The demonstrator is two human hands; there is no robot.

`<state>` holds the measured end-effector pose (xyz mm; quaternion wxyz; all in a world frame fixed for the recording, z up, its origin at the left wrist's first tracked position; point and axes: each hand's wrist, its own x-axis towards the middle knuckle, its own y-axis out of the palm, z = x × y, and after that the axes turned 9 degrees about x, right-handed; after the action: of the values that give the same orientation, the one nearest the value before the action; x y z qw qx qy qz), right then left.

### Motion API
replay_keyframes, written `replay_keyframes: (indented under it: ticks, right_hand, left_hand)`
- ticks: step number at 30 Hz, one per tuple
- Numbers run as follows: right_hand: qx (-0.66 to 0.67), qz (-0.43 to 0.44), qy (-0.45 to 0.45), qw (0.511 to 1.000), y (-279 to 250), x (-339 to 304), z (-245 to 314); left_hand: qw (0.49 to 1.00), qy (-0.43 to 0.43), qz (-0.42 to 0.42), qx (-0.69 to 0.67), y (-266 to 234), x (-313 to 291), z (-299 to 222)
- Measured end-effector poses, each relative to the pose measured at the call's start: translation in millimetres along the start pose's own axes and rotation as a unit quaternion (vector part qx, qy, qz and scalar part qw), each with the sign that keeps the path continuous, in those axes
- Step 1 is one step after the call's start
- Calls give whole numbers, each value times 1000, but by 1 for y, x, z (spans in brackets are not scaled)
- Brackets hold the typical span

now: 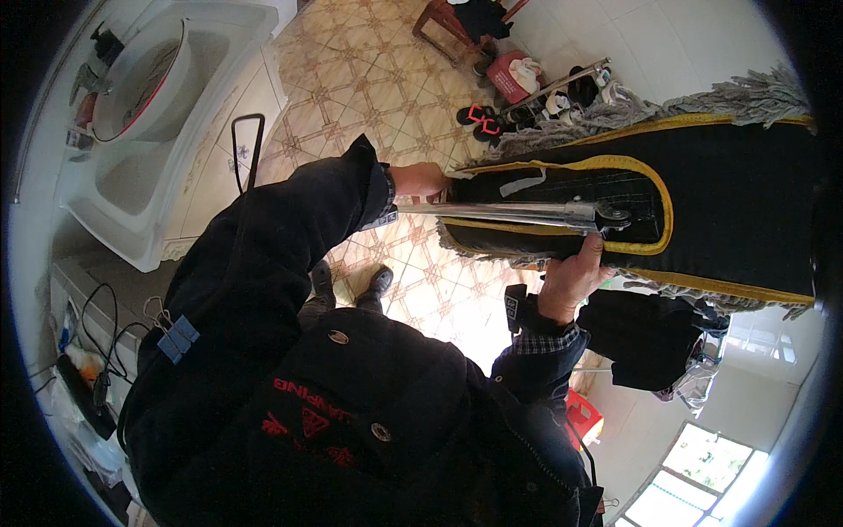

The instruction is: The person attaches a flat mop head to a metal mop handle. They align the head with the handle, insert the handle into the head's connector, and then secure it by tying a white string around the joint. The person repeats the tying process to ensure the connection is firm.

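Observation:
A wide dust mop [738, 193] with a black backing, yellow trim and grey yarn fringe is held up in front of me, reaching to the right. Along its middle lies a shiny metal handle [527, 213], ending in a swivel joint [614, 217] inside the yellow-edged opening. My left hand [420, 179] is closed on the mop's left end, its fingertips partly hidden by the edge. Gripping the near side is my right hand [575, 277], its thumb on top beside the joint and its other fingers mostly hidden underneath.
At the left stands a white sink [132, 180] holding a round basin [145, 83]. Black-and-red flip-flops [481, 121] lie on the tiled floor [351, 79] near a shoe rack [562, 83] and a red bucket [509, 77]. Dark clothing [637, 338] hangs beyond my right hand.

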<state>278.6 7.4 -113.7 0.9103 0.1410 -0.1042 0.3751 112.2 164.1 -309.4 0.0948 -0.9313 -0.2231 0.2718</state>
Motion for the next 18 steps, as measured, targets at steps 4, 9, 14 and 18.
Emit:
replay_keyframes:
  ticks: [4, 9, 14, 18]
  right_hand:
    - [24, -25, 32, 999, -5, 0, -5]
    - [-168, 51, -59, 983, -7, -2, -3]
    - [74, 5, 58, 996, -13, -3, -3]
    - [71, 13, 35, 997, -16, -2, -7]
  left_hand:
    - [997, -5, -21, -79, 4, -1, -8]
    - [997, -67, 23, -33, -6, -3, -12]
    - [940, 158, -37, 302, -7, 13, 7]
    - [912, 176, -79, 361, 0, 22, 16]
